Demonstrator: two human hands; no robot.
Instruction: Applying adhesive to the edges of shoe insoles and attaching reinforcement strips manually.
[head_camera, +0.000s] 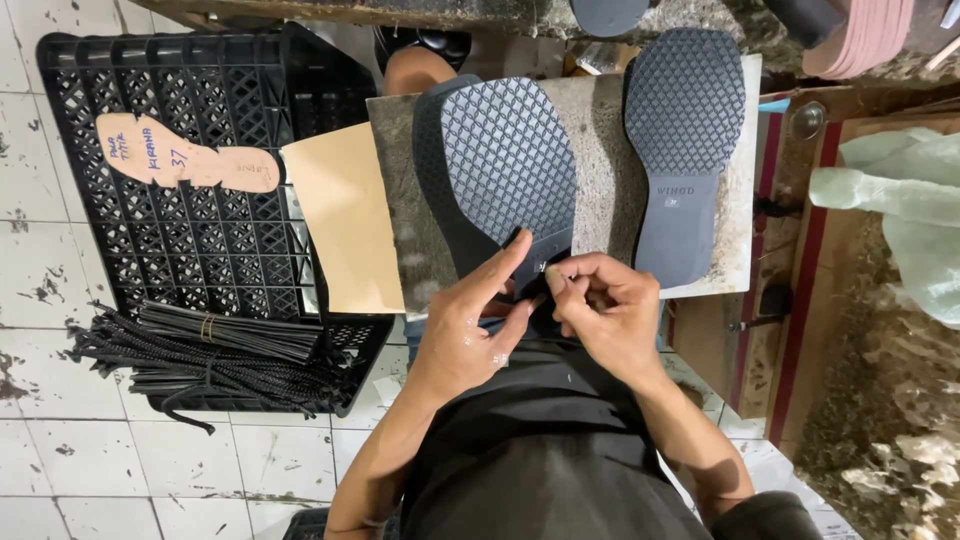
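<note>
A black rubber shoe sole (505, 160) with a diamond tread lies tread-up on a grey stone slab (600, 170) resting on my lap. My left hand (480, 320) presses flat on its near end, forefinger stretched along the edge. My right hand (605, 305) is curled beside it, fingertips pinching at the sole's near edge; what it pinches is hidden. A second black sole (685, 130) lies on the slab's right side, untouched.
A tan cardboard sheet (340, 220) leans at the slab's left. A black plastic crate (180, 170) holds a pinkish sole-shaped paper pattern (185, 160) and bundles of black straps (210, 350). White tiled floor lies at left; a cluttered wooden bench with plastic bags stands at right.
</note>
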